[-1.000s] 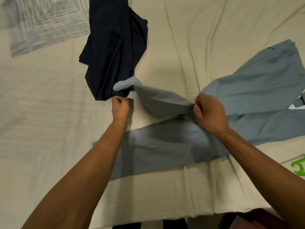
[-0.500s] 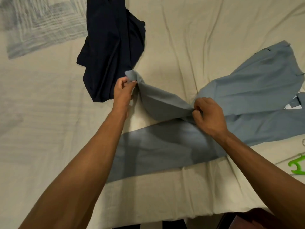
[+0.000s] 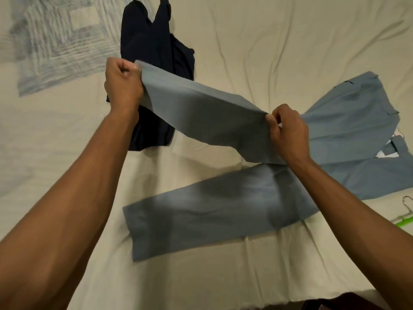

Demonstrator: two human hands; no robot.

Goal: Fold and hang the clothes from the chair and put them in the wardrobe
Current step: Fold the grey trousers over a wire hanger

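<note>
Blue-grey trousers [image 3: 339, 121] lie spread on the bed sheet [image 3: 268, 52], waistband toward the right edge of the bed, legs extending leftward.

Head view. The left hand [image 3: 123, 83] is closed in a fist, fingers and thumb curled round the hem end of the upper trouser leg [image 3: 201, 108]. The right hand [image 3: 288, 130] pinches the same leg further along, near the knee region, thumb and fingers pressed on the cloth edge. Between the two hands the upper leg is lifted off the sheet and pulled into a taut band, running from upper left to lower right. The lower trouser leg [image 3: 212, 215] lies flat on the sheet beneath the hands, its hem pointing toward the near left, untouched by either hand.

A dark navy garment [image 3: 156, 52] lies crumpled on the sheet just beyond the left hand, partly hidden behind the lifted leg. A patterned blue-and-white cloth [image 3: 55, 41] covers the far left corner. A green hanger [image 3: 404, 222] with a metal hook lies at the right edge, just beside the trouser seat and partly cut off by the frame. Bare wrinkled sheet is open at the far right and along the near edge of the bed.
</note>
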